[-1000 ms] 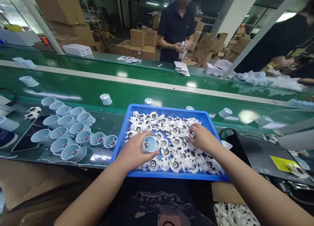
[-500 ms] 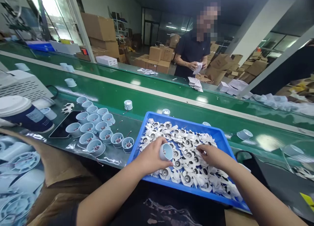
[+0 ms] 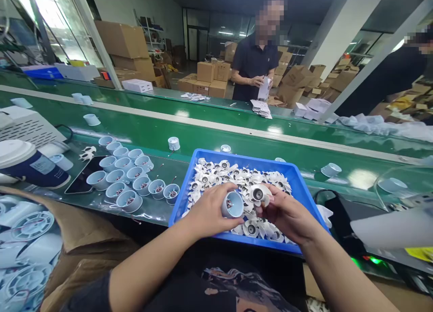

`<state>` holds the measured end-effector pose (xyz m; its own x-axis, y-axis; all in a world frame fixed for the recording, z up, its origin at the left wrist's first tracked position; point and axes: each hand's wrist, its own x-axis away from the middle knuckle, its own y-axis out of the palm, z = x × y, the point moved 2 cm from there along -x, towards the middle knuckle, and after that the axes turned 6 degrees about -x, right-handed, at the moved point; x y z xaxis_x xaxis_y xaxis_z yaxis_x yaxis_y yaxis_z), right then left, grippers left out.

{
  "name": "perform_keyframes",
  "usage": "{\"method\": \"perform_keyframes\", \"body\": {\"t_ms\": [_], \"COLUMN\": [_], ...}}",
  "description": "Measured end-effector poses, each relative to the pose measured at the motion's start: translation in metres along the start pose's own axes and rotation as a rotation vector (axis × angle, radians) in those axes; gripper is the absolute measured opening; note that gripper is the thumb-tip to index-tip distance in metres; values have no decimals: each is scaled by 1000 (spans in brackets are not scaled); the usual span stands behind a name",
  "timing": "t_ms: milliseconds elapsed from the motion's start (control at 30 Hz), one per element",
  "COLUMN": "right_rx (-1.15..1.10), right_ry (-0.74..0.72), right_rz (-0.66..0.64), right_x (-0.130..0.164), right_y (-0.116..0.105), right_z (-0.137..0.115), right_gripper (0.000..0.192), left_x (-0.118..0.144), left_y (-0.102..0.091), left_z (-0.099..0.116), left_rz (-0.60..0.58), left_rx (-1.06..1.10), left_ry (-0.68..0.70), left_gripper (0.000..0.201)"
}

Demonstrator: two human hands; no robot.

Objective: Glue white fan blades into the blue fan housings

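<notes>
Over the blue tray, your left hand grips a blue cup, mouth facing you, likely keeping its inside visible; your right hand pinches a white fan.

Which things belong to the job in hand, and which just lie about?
Likely the job:
blue cup in left hand
white fan in right hand
blue tray of fans
more blue cups

Likely lying about:
lidded drink cup
dark flat panel

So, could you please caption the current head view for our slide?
Over a blue tray of white fan impellers, the left hand holds a pale-blue cylindrical housing, the right hand one impeller.
</notes>
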<state>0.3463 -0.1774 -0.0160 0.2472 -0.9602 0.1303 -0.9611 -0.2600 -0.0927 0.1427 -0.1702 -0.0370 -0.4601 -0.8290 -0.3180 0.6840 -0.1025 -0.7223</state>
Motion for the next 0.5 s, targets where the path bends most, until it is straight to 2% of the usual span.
{"method": "perform_keyframes", "body": {"t_ms": [167,233,333,400,500], "right_rx": [100,322,695,754,710], "right_ry": [-203,-338,-518,-552,-549], "right_rz": [7,2,11,17,21], "right_x": [14,18,20,18,13], "right_y": [16,21,29,34,39], "right_z": [-15,-20,-22,-20,-14], "right_gripper": [32,20,19,19,19], "left_x": [-1,0,5,9,14], "left_y": [-2,-2,2,4,7], "left_z": [21,26,29,31,35], "left_rz": [42,62,107,170,243], "left_rx": [-96,-142,-218,-239,-237], "left_ry": [131,164,191,195,186], "left_gripper": [50,43,34,33,36]}}
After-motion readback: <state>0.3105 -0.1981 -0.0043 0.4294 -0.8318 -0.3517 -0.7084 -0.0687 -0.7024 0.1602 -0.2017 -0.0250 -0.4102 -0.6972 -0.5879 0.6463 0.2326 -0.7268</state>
